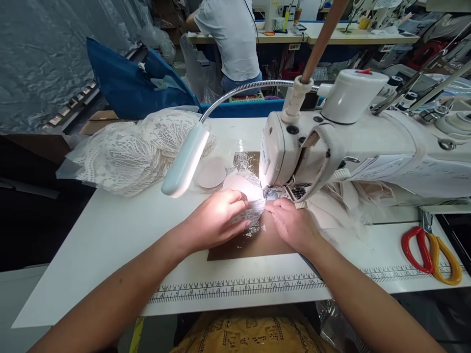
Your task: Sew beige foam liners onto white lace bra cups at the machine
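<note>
White lace piece (254,212), openwork, rounded. Left hand (217,218), half-open, fingers upon it; right hand (296,223), loosely closed, at its edge, grip unclear.

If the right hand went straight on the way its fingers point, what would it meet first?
Most likely the lace piece, right by the fingertips of the right hand; the left hand seems to come after, though depth is unclear.

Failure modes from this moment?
Right-hand fingers sit close to the white sewing machine's needle area; a slip might pinch or prick them.

The left hand presses the white lace piece from one side, so it might skew or pucker.

The red-and-yellow-handled scissors lie near the table's front edge; a forearm might knock them off.
</note>
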`<state>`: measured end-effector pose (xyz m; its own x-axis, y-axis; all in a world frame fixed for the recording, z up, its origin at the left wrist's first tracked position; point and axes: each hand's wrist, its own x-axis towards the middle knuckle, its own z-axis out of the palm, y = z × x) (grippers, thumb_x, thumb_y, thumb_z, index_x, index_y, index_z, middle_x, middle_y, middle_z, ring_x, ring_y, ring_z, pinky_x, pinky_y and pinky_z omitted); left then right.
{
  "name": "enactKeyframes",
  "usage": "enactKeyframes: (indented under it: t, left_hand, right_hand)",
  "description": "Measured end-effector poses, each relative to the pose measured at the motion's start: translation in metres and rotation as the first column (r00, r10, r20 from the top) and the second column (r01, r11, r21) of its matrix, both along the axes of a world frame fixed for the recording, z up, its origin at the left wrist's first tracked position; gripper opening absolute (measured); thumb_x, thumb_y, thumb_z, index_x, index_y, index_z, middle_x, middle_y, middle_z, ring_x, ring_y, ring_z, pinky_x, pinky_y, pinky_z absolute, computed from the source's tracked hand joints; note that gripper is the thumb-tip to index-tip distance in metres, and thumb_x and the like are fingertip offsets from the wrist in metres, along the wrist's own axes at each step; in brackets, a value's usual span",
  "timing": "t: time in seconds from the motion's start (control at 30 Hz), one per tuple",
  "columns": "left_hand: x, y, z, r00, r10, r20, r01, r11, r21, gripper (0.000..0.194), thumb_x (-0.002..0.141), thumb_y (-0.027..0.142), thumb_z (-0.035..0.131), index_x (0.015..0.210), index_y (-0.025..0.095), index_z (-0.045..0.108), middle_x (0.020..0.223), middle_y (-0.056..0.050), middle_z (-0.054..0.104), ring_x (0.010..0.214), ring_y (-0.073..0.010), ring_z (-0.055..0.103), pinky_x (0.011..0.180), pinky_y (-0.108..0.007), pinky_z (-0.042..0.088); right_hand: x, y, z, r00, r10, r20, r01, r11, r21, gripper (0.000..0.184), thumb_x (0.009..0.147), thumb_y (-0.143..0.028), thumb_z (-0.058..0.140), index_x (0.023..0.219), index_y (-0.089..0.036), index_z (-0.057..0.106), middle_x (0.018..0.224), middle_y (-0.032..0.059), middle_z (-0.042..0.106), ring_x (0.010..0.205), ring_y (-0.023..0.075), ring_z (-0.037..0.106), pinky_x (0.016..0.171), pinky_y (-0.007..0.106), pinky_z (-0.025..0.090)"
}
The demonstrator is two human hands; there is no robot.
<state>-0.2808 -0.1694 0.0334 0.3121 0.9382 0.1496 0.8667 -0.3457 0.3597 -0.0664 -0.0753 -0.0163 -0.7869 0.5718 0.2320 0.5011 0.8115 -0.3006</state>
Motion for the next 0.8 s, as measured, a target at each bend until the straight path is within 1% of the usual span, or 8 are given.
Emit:
enactKeyframes:
  t: [0.07,0.17,0.3,0.4,0.5,0.57,0.7,0.8]
  left_hand:
    - [0.004,0.000,-0.004,1.000,-0.022,-0.007,0.021,1.000,-0.023,0.028,0.095,0.036,0.050,0.106,0.015,0.065,0.095,-0.010,0.062,0.085,-0.0208,0.058,0.073,-0.032,0.050]
    - [0.007,0.003,-0.020,1.000,0.001,-0.016,-0.001,1.000,-0.012,0.028,0.097,0.031,0.043,0.089,0.015,0.065,0.084,-0.008,0.060,0.078,-0.0190,0.056,0.066,-0.029,0.047]
    - [0.002,0.008,-0.033,0.995,0.042,0.093,-0.039,0.999,-0.028,0.031,0.098,0.025,0.040,0.077,0.015,0.060,0.076,-0.005,0.058,0.073,-0.0164,0.054,0.064,-0.026,0.045]
    - [-0.003,0.009,-0.030,0.987,0.030,0.159,-0.015,0.996,-0.092,0.028,0.098,0.025,0.041,0.079,0.016,0.059,0.078,-0.005,0.059,0.076,-0.0164,0.055,0.070,-0.027,0.046]
    - [-0.004,0.007,-0.026,0.989,0.005,0.146,0.017,0.988,-0.151,0.018,0.094,0.030,0.050,0.092,0.016,0.062,0.087,-0.006,0.061,0.084,-0.0185,0.057,0.074,-0.029,0.047]
    - [-0.003,0.005,-0.025,0.992,-0.006,0.126,0.030,0.982,-0.189,0.019,0.091,0.032,0.056,0.099,0.017,0.063,0.092,-0.006,0.062,0.088,-0.0199,0.057,0.076,-0.030,0.047]
    - [-0.003,0.001,-0.023,0.993,-0.056,0.105,0.078,0.973,-0.217,0.021,0.092,0.032,0.055,0.101,0.017,0.066,0.091,-0.006,0.062,0.085,-0.0194,0.057,0.073,-0.028,0.047]
    - [-0.004,0.002,-0.016,0.989,-0.115,0.094,0.134,0.963,-0.233,0.023,0.092,0.033,0.055,0.105,0.017,0.067,0.093,-0.007,0.062,0.082,-0.0179,0.058,0.070,-0.027,0.047]
  right_hand:
    - [0.000,0.000,0.001,1.000,0.009,0.028,-0.009,1.000,-0.008,0.034,0.087,-0.010,0.047,0.106,-0.022,0.072,0.089,0.0039,0.068,0.067,0.0134,0.054,0.054,0.024,0.034]
    - [0.001,0.000,0.001,0.999,0.035,0.034,-0.035,0.999,-0.029,0.036,0.085,-0.007,0.046,0.105,-0.023,0.072,0.087,0.0034,0.065,0.070,0.0130,0.053,0.054,0.024,0.032]
    - [0.002,0.000,-0.001,0.998,0.051,0.026,-0.050,0.998,-0.036,0.040,0.081,-0.003,0.046,0.103,-0.023,0.072,0.085,0.0030,0.063,0.070,0.0125,0.052,0.054,0.023,0.030]
    - [0.002,0.000,-0.001,0.998,0.046,0.035,-0.044,0.998,-0.047,0.039,0.082,-0.005,0.046,0.105,-0.023,0.072,0.087,0.0030,0.064,0.069,0.0126,0.051,0.053,0.024,0.029]
    - [0.003,0.001,0.000,0.998,0.057,0.030,-0.056,0.997,-0.046,0.038,0.084,-0.007,0.046,0.105,-0.025,0.072,0.087,0.0025,0.064,0.070,0.0129,0.051,0.054,0.024,0.029]
    - [0.003,0.001,-0.001,0.997,0.071,0.019,-0.071,0.997,-0.043,0.038,0.084,-0.007,0.047,0.105,-0.026,0.072,0.088,0.0022,0.064,0.071,0.0129,0.051,0.055,0.024,0.029]
    - [0.004,0.001,-0.002,0.997,0.071,0.019,-0.070,0.997,-0.043,0.039,0.084,-0.007,0.046,0.106,-0.027,0.071,0.090,0.0018,0.064,0.073,0.0133,0.051,0.055,0.025,0.029]
    - [0.004,0.000,-0.002,0.997,0.067,0.040,-0.066,0.998,-0.017,0.038,0.083,-0.008,0.048,0.106,-0.027,0.071,0.089,0.0019,0.064,0.073,0.0138,0.051,0.055,0.025,0.028]
